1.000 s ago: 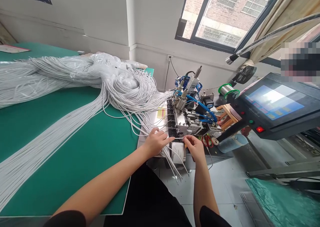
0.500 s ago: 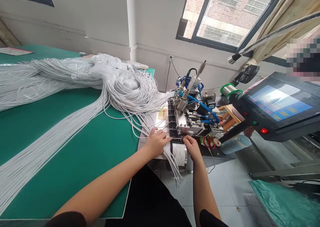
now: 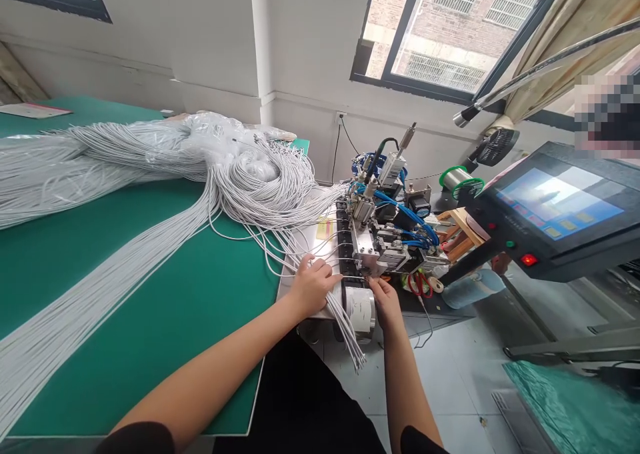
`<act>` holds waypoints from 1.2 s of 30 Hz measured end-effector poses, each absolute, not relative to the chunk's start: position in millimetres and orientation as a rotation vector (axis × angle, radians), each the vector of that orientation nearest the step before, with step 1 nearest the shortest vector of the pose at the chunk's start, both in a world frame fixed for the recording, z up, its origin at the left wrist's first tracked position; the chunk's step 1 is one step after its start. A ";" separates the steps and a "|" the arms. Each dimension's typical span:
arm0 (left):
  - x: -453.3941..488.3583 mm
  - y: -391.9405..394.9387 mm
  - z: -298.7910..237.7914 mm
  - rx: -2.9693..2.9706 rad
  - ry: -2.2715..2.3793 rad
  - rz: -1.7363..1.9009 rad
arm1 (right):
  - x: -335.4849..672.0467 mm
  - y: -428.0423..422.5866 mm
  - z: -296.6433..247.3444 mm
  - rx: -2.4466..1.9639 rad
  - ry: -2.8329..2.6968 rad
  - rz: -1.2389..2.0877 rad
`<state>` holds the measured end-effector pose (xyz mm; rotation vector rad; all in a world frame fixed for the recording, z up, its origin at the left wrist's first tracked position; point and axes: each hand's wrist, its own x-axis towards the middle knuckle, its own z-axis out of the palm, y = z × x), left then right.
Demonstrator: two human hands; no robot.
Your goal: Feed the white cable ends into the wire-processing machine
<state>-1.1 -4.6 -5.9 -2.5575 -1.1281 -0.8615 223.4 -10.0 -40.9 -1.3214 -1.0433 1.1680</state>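
Observed: left hand [image 3: 311, 289] beside the near end of the machine [image 3: 393, 207], grip closed over a bundle of cables [image 3: 345, 329], loose ends hanging to the near right. Right hand [image 3: 388, 302]: grip narrow, apparently pinching the end of a single white cable [image 3: 353, 278], stretched across the black track [image 3: 345, 267]. Judged hazards: nipped fingertips, from closeness to the metal head [image 3: 365, 243]; crooked seating, from uneven tension between both hands; snagging, from slack strands over the worktop's [image 3: 235, 287] right edge.
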 end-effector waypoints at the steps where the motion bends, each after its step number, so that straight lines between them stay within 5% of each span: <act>1: -1.0 -4.6 -5.9 -2.558 -1.131 -0.859 | 226.5 -12.5 -39.8 -1.337 -1.055 1.135; 17: -2.9 -3.1 -4.3 -2.533 -1.101 -0.998 | 222.4 -73.4 27.1 -1.410 -1.604 0.686; 26: -7.6 -2.8 -5.4 -2.508 -0.986 -1.085 | 192.5 -86.3 39.0 -1.242 -2.340 0.945; 36: -6.2 -11.4 9.3 -2.613 -0.511 -0.852 | 218.7 -91.9 49.3 -1.312 -2.220 0.942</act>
